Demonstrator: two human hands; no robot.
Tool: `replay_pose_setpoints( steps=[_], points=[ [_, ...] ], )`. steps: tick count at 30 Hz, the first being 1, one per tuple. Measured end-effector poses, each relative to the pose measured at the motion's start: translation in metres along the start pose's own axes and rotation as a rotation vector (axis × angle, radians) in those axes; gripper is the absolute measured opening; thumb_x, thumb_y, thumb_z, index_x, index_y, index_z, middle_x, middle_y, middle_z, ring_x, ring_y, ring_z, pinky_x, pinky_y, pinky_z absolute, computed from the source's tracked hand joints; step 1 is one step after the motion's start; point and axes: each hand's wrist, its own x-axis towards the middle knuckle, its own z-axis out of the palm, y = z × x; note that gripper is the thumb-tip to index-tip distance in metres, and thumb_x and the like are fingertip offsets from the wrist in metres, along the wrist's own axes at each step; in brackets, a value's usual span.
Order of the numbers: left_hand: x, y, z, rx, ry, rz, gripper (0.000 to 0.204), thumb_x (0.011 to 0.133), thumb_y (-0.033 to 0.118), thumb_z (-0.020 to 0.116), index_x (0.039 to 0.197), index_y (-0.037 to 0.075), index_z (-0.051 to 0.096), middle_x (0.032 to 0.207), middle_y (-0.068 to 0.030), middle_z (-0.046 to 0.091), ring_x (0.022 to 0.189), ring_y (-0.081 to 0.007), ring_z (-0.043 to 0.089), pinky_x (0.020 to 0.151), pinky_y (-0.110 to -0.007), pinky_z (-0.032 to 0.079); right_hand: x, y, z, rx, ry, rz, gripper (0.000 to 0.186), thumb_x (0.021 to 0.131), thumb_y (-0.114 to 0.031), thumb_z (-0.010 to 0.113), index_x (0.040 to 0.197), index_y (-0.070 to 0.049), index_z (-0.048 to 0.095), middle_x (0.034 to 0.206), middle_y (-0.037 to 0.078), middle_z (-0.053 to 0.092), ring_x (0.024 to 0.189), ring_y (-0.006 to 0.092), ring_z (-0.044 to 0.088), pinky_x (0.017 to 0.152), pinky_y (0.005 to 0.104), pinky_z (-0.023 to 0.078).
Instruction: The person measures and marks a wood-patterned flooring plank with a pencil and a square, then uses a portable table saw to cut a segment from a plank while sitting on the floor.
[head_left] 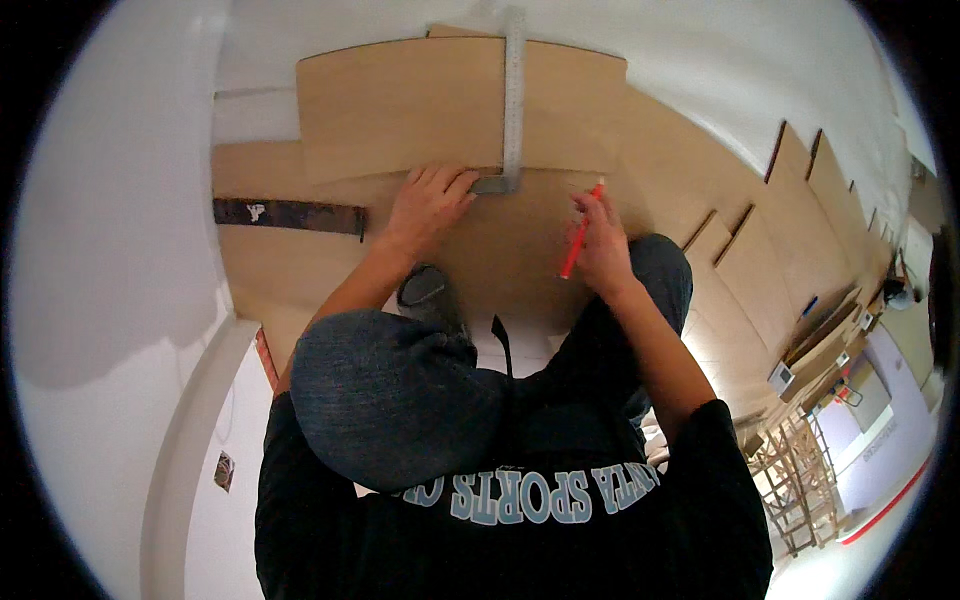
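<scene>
A metal try square lies with its long ruled blade across a loose brown wooden board. Its short stock sits along the board's near edge. The fingers of my left hand are closed at the stock's left end and rest against that edge. To the right of the square, my right hand grips a red pencil. The pencil is held upright over the larger brown board surface, its upper end near the loose board's right side. I cannot make out whether it touches the wood.
A dark flat strip with a white mark lies left of my left hand. Several overlapping boards spread to the right. Beyond them are a slatted wooden frame and a blue pen-like item. A white wall stands at left.
</scene>
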Motion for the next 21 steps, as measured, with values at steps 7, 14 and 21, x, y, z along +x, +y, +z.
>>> replay_pose_setpoints(
  steps=[7, 14, 21],
  points=[
    [0.014, -0.016, 0.022, -0.017, 0.044, 0.100, 0.030, 0.084, 0.023, 0.073, 0.111, 0.011, 0.067, 0.107, -0.0064, 0.062, 0.101, -0.0281, 0.060, 0.087, -0.041, 0.052, -0.019, 0.009, 0.003, 0.085, 0.017, -0.033, 0.046, 0.085, -0.004, 0.069, 0.128, -0.007, 0.053, 0.116, 0.020, 0.057, 0.103, 0.0385, 0.061, 0.086, 0.0435, 0.054],
    [0.023, -0.012, 0.009, -0.004, 0.020, 0.085, 0.029, 0.084, 0.025, 0.074, 0.110, 0.013, 0.068, 0.103, -0.0056, 0.062, 0.100, -0.0278, 0.060, 0.088, -0.040, 0.052, -0.018, -0.006, 0.012, 0.125, -0.031, -0.047, 0.043, 0.085, 0.000, 0.069, 0.125, -0.005, 0.054, 0.110, 0.017, 0.057, 0.101, 0.0334, 0.061, 0.085, 0.0407, 0.053],
    [0.028, -0.019, 0.008, -0.045, -0.020, 0.097, 0.029, 0.083, 0.026, 0.075, 0.109, 0.013, 0.068, 0.102, -0.0052, 0.062, 0.101, -0.0275, 0.059, 0.088, -0.039, 0.052, -0.015, 0.002, 0.010, 0.163, 0.015, -0.020, 0.041, 0.084, 0.000, 0.069, 0.123, -0.005, 0.055, 0.106, 0.017, 0.058, 0.095, 0.0327, 0.062, 0.083, 0.0405, 0.053]
  ],
)
